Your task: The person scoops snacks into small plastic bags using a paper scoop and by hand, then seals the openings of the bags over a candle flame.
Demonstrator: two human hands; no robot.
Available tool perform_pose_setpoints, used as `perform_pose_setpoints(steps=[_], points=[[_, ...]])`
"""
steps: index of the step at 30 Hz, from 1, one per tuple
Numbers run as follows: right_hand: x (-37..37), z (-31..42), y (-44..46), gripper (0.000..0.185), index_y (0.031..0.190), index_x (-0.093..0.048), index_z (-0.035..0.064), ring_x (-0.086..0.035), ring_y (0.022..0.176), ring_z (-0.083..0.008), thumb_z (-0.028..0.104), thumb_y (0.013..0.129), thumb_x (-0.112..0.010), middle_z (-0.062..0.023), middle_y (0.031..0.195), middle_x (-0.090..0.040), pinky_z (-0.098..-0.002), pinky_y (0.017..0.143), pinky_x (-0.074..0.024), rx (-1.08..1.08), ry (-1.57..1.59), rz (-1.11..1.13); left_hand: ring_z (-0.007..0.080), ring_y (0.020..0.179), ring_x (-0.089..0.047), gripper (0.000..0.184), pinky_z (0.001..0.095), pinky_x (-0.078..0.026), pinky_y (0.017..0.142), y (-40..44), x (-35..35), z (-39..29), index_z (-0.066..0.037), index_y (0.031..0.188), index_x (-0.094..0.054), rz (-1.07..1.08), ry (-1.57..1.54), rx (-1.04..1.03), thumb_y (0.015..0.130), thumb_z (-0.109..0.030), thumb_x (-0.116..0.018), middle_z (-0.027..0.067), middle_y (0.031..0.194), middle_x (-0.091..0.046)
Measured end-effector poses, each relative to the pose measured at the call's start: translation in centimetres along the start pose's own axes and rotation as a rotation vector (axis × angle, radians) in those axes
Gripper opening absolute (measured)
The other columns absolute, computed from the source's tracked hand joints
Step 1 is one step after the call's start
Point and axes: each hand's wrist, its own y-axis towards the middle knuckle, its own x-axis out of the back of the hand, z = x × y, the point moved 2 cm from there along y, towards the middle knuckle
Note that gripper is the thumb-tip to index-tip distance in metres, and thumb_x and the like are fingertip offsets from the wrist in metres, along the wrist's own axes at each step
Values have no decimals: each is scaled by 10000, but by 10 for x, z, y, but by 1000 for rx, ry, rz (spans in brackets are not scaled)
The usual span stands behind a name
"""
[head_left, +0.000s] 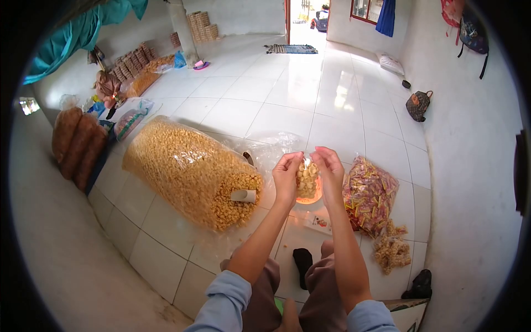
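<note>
Out on the far left, tall bags of brown snacks lean by the wall, and behind them a seated person is bent over. Coming right, here's the big clear bag, lying on its side on the tiled floor, packed with golden pieces, a white scoop resting in the pile at its near end. Now the centre of the action: the left hand pinches the top edge of a small clear bag between thumb and fingers, and the right hand has the other side in a matching pinch! That's 2 hands on 1 bag, which hangs between them with pale rounded snacks inside, above an orange glow. Just right of the right hand, a large bag of colourful packets sits on the floor, with clustered tan snacks below it, and further right, a patterned backpack rests against the wall
</note>
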Motion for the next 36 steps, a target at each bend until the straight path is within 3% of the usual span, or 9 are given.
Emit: perform_pose_setpoints(steps=[3,7,12,17,23,25,29,33,36], points=[[0,-1,-1,177,901,-575,-6,-513,711,-76,128,799,-629,-26,771,-577,-201,667,-410,-89,-28,15,36,659,-512,115,178,-421,603,0,-2,-4,-16,842,-617,-46,15,-35,827,-129,-600,13,737,-594],[6,-1,-1,158,868,-582,-7,-519,735,-74,133,808,-624,-23,774,-578,-203,679,-407,-29,-20,-73,51,704,-525,134,185,-421,640,-1,-4,-13,-34,899,-598,-37,144,-24,838,-152,-585,30,842,-620],[8,4,0,143,860,-581,-10,-520,742,-71,122,816,-612,-26,781,-579,-206,680,-409,3,-28,-142,20,692,-521,104,162,-386,600,-1,-9,-15,-62,876,-593,46,127,-73,838,-158,-583,9,809,-630],[2,11,0,179,929,-544,-6,-528,793,-89,120,818,-608,-48,863,-569,-214,722,-411,-14,73,6,21,718,-539,78,162,-362,563,-2,-6,-13,-81,837,-581,-27,139,-110,836,-159,-587,-5,777,-622],[9,3,3,214,970,-512,-4,-537,822,-101,82,803,-613,-61,884,-573,-223,758,-417,12,17,31,53,717,-553,82,164,-371,557,-4,-9,-20,-76,829,-563,-101,87,-132,832,-151,-595,-5,753,-593],[8,7,3,237,989,-495,-4,-538,830,-101,74,799,-616,-65,881,-578,-222,755,-417,16,19,47,92,731,-582,89,211,-460,646,-3,-8,-21,-5,844,-549,-63,76,-156,822,-77,-598,48,758,-602],[7,7,3,260,1032,-459,15,-559,849,-110,44,809,-591,-67,870,-590,-237,764,-432,65,-29,96,94,731,-584,83,212,-463,648,-2,-7,-19,-4,842,-550,-69,103,-187,824,-71,-594,46,752,-600],[13,4,6,309,1039,-432,-1,-561,768,-104,45,794,-614,-68,811,-592,-215,711,-430,107,-26,70,75,722,-565,101,196,-440,642,4,-3,-20,-3,843,-549,-36,183,-227,806,-72,-613,37,744,-599],[14,7,7,236,981,-460,-6,-575,742,-109,38,800,-604,-72,773,-596,-216,693,-438,178,-25,37,51,699,-536,112,182,-409,617,8,0,-23,-14,839,-553,-16,265,-288,790,-78,-631,16,719,-587]])
